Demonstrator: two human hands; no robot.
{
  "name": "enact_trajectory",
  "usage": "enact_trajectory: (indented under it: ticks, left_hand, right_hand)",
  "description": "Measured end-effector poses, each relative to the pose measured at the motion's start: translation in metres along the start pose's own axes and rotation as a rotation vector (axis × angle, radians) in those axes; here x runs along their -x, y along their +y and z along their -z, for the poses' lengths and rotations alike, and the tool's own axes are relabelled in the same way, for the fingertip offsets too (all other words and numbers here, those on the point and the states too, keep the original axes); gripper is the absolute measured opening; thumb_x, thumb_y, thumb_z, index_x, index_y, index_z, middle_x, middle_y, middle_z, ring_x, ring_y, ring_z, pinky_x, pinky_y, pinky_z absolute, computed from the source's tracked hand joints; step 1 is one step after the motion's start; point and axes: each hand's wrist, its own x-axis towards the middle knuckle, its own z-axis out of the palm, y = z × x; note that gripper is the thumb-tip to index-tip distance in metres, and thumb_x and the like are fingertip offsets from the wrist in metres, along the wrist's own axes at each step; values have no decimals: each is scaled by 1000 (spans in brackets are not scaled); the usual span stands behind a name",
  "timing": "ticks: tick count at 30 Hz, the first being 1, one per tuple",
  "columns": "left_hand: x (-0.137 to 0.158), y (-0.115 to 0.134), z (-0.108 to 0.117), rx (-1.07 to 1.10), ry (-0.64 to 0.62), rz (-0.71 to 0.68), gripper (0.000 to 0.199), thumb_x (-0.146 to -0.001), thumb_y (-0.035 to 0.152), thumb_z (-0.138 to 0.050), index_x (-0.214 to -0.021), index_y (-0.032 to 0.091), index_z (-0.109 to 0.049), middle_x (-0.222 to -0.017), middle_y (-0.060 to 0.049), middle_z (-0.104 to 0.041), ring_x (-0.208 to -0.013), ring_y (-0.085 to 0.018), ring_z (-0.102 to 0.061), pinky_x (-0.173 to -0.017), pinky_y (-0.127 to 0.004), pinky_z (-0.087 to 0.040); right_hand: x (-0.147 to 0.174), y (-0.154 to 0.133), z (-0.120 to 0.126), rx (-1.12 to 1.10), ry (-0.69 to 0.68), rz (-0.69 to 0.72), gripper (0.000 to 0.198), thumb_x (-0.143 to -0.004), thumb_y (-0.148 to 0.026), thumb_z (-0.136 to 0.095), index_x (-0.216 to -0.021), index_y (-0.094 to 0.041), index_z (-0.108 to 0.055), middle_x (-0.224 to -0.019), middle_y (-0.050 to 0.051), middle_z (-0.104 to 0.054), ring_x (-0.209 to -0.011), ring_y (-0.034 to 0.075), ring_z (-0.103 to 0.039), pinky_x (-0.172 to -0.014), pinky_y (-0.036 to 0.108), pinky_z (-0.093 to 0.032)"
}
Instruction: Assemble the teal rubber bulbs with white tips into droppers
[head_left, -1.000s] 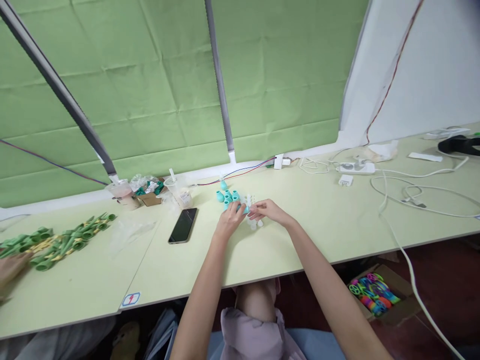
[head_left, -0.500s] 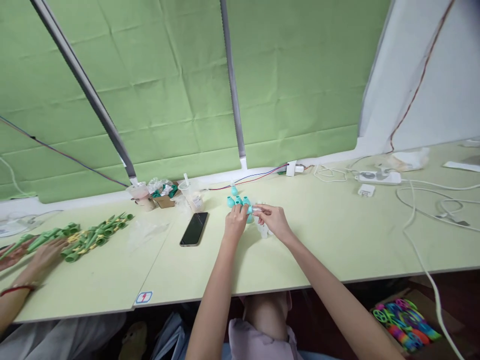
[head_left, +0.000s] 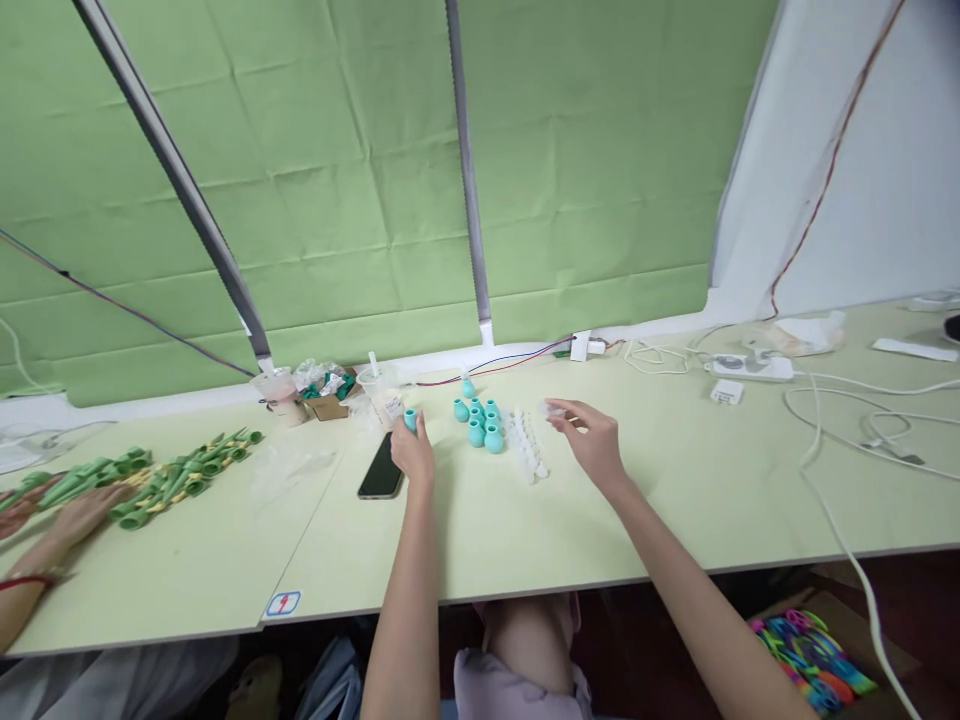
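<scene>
Turquoise bulb-shaped open-mouthed piece (head_left: 410, 421) clamped in left hand (head_left: 414, 458)

Thumb and fingers close on it at nine o'clock from a cluster of matching turquoise bulbs (head_left: 477, 434), the hand partly covering a black rectangular phone (head_left: 379, 474). At three o'clock, the right hand (head_left: 595, 443) pinches a small translucent whitish piece (head_left: 553, 409) between thumb and fingertips. Small white pieces (head_left: 527, 450) lie in a row at four o'clock, just beside the cluster.
</scene>
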Motion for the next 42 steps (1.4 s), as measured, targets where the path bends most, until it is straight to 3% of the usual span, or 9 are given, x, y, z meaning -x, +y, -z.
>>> enact_trajectory:
  ticks: [3, 5, 9, 15, 19, 24, 31, 37, 42]
  left_hand:
    - [-2, -3, -8, 152, -91, 11, 42, -83, 51, -39, -108, 18, -46, -97, -12, -58, -93, -26, -55, -77, -37, -39]
    - [2, -1, -21, 225, -179, -22, 39, -82, 49, -43, -105, 18, -47, -102, -11, -56, -99, -25, -51, -83, -39, -38]
    - [2, -5, -44, 224, -265, -16, 32, -71, 47, -58, -91, 21, -59, -106, -10, -53, -109, -28, -43, -90, -47, -33]
    - [-11, -22, -64, 341, -389, -26, 34, -66, 41, -61, -90, 18, -65, -93, -8, -57, -81, -19, -55, -78, -36, -43]
    - [-10, -28, -73, 395, -427, 5, 38, -68, 40, -59, -96, 15, -63, -95, -9, -60, -74, -16, -56, -73, -31, -45]
    - [-9, -29, -74, 426, -496, 53, 40, -67, 42, -60, -96, 15, -62, -93, -8, -63, -73, -16, -58, -68, -27, -45]
    - [-12, -34, -71, 344, -491, -14, 33, -69, 39, -59, -93, 16, -65, -97, -8, -65, -82, -18, -57, -75, -30, -44]
    - [-11, -37, -77, 295, -517, -50, 41, -68, 33, -61, -105, 16, -60, -100, -9, -64, -88, -19, -56, -80, -31, -43]
    - [-12, -36, -73, 277, -555, -63, 38, -68, 30, -61, -104, 19, -61, -98, -5, -65, -82, -17, -57, -77, -29, -44]
  right_hand:
    - [-1, 9, 3, 112, -192, -67, 28, -76, -30, -55, -104, -26, -57, -94, 2, -66, -72, 16, -60, -65, 31, -50]
    - [1, 11, -1, 180, -279, -76, 29, -75, -29, -58, -104, -27, -54, -91, -1, -66, -71, 15, -60, -65, 30, -48]
    - [6, 5, -2, 248, -420, 0, 15, -75, -29, -59, -90, -27, -61, -90, -2, -66, -74, 15, -59, -66, 27, -45]
    - [18, -4, 17, 206, -573, 17, 23, -80, -28, -53, -100, -33, -64, -101, -3, -65, -75, 13, -59, -66, 26, -44]
    - [32, -6, 21, 296, -589, -1, 35, -79, -27, -56, -113, -34, -56, -98, -4, -66, -77, 14, -59, -72, 29, -43]
    - [39, -1, 15, 430, -608, 133, 17, -78, -28, -60, -95, -26, -61, -97, 0, -65, -89, 17, -55, -78, 32, -37]
    - [43, 3, 12, 530, -629, 194, 19, -79, -30, -61, -98, -28, -61, -101, 1, -61, -93, 19, -51, -77, 33, -33]
    - [45, 6, 11, 519, -635, 202, 30, -79, -34, -60, -108, -28, -57, -105, 3, -59, -96, 20, -51, -78, 33, -35]
    - [42, 3, 14, 435, -626, 156, 28, -81, -35, -58, -108, -29, -55, -105, 2, -60, -97, 20, -51, -79, 34, -35]
